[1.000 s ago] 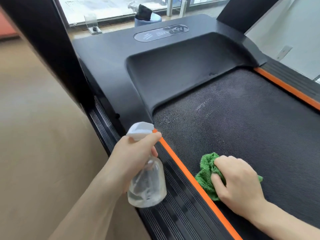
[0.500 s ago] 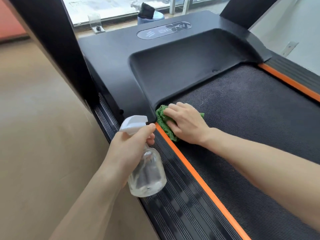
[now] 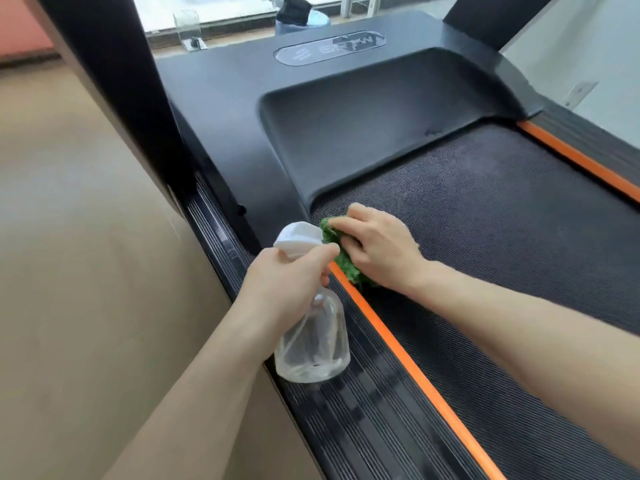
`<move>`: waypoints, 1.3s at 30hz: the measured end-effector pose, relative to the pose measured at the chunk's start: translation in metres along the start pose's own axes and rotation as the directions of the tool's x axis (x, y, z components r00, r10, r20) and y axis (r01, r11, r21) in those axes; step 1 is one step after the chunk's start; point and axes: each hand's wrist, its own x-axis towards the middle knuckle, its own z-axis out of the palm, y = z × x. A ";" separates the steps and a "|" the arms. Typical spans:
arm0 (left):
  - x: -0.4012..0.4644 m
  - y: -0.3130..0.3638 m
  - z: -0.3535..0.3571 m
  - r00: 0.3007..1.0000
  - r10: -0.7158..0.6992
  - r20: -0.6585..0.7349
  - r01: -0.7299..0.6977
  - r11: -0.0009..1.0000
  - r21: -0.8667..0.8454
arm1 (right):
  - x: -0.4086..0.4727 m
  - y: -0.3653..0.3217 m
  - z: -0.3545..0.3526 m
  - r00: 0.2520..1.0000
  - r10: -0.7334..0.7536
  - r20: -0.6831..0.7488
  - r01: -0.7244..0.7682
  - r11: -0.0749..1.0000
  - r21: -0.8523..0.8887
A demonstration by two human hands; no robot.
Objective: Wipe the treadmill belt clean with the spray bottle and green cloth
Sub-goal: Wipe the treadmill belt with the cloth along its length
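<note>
Right hand [image 3: 381, 249] presses the green cloth [image 3: 343, 261] onto the treadmill belt [image 3: 502, 209] at its nine-o'clock edge; left hand [image 3: 287, 285] grips the spray bottle [image 3: 311, 344]; most belt seemingly unwiped.

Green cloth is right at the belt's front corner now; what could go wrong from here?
The green cloth sits beside the orange strip and close to the motor cover; its edge might snag there. The spray bottle hangs from the left hand just above the side rail and could bump it.
</note>
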 end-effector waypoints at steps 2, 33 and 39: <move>0.002 0.000 -0.002 1.000 -0.011 -0.001 0.011 1.000 -0.001 | -0.002 -0.006 0.002 1.000 0.004 0.017 -0.004 1.000 0.023; 0.000 0.009 -0.007 1.000 -0.026 -0.013 0.025 0.997 -0.067 | -0.004 0.008 -0.017 0.988 0.118 -0.098 -0.123 0.991 -0.050; 0.004 0.003 -0.006 0.999 -0.026 -0.028 0.025 0.999 -0.044 | -0.028 -0.007 -0.003 0.997 0.045 -0.061 -0.048 0.998 -0.050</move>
